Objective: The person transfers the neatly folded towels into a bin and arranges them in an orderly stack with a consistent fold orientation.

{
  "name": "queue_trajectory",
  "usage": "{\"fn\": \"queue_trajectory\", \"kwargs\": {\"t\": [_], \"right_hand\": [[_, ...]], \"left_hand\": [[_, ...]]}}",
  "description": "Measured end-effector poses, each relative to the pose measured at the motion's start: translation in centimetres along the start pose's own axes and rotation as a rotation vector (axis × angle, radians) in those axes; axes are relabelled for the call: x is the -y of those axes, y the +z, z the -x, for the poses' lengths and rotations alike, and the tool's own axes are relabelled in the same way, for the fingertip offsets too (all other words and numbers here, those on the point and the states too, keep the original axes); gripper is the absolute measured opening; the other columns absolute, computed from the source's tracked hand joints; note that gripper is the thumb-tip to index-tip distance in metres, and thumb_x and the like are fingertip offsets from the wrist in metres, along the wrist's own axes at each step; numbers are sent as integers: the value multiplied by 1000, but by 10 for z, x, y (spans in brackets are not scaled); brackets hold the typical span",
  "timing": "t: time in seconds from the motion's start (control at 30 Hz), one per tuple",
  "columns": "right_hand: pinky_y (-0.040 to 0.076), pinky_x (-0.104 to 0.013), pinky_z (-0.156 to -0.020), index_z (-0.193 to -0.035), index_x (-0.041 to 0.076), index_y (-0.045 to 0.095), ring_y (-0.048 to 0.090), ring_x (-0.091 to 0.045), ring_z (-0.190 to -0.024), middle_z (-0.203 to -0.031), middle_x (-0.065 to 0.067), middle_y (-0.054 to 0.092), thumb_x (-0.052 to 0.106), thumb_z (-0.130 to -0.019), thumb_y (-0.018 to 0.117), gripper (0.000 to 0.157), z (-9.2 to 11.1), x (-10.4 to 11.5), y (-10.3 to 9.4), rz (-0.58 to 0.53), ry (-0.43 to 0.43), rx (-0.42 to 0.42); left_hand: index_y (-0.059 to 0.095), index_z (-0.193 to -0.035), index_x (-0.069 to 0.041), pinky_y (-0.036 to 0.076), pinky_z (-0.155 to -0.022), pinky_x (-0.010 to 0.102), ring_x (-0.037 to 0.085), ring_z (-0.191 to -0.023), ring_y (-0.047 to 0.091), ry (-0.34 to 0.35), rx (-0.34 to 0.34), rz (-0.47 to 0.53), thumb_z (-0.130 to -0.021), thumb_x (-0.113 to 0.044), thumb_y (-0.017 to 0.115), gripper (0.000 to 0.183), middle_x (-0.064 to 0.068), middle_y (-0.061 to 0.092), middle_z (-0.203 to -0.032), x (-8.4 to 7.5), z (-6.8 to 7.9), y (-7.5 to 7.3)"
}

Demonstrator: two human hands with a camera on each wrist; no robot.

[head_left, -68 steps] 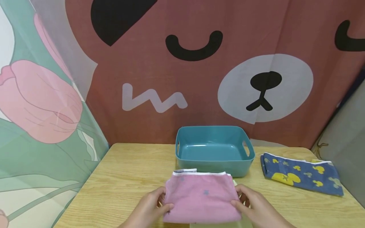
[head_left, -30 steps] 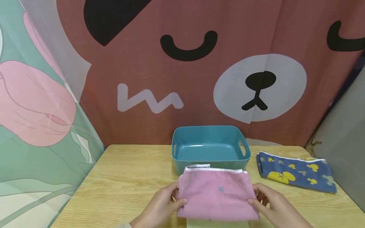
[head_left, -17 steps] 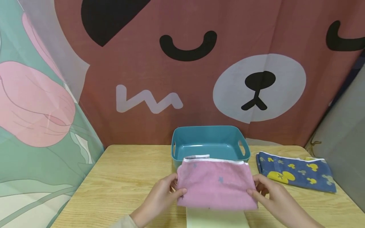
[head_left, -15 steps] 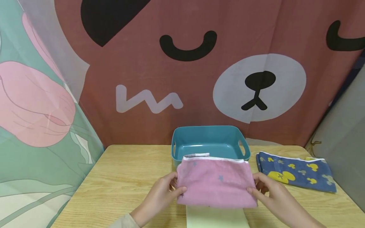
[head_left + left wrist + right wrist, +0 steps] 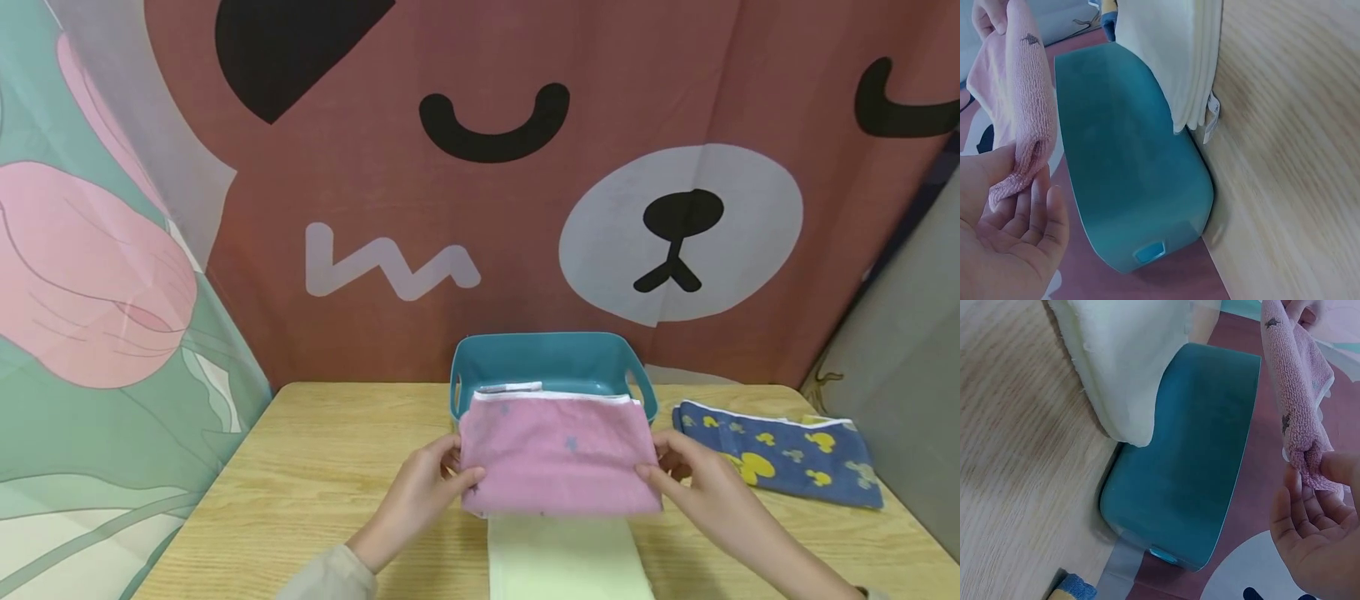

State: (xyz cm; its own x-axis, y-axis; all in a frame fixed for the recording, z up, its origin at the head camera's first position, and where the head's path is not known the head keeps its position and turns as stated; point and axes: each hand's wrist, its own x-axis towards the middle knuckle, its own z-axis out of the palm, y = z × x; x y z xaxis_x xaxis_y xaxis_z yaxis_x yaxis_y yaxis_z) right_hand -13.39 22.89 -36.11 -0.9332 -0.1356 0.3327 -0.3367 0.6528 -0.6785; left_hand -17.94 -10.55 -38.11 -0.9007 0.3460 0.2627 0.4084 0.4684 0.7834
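Observation:
A folded pink towel (image 5: 562, 458) with white edging and small grey stars is held up level in front of a teal plastic basket (image 5: 551, 354). My left hand (image 5: 420, 492) pinches its left side, thumb on top and fingers beneath. On the opposite side my right hand (image 5: 701, 483) pinches it the same way. Both wrist views show the towel (image 5: 1030, 100) raised above the basket's rim, its fold hanging between thumb and fingers. In the head view the towel covers the front of the basket.
Below the pink towel a folded pale yellow towel (image 5: 566, 558) lies on the wooden table (image 5: 337, 467), in front of the basket. A folded blue towel with yellow shapes (image 5: 787, 454) lies at the right. A printed bear curtain (image 5: 390, 200) hangs behind the table.
Both hands have carried the pink towel up and forward, toward the basket. More of the pale yellow towel now shows below it. The blue towel and basket have stayed put.

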Motion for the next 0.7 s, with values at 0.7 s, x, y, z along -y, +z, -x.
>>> {"fn": "queue_trajectory", "kwargs": {"t": [0.7], "right_hand": [[51,-26,-63,-111,2,67,61,-16,-75,-83,-1,64,16,-92,73,25,-32,2,-4,25,106,-62]], "left_hand": [[69,-104,-3,52,-74,27,17,-86,61,-52,-169,90,-88,-13,77,21,1,66,-88,-1,-30,1]]}}
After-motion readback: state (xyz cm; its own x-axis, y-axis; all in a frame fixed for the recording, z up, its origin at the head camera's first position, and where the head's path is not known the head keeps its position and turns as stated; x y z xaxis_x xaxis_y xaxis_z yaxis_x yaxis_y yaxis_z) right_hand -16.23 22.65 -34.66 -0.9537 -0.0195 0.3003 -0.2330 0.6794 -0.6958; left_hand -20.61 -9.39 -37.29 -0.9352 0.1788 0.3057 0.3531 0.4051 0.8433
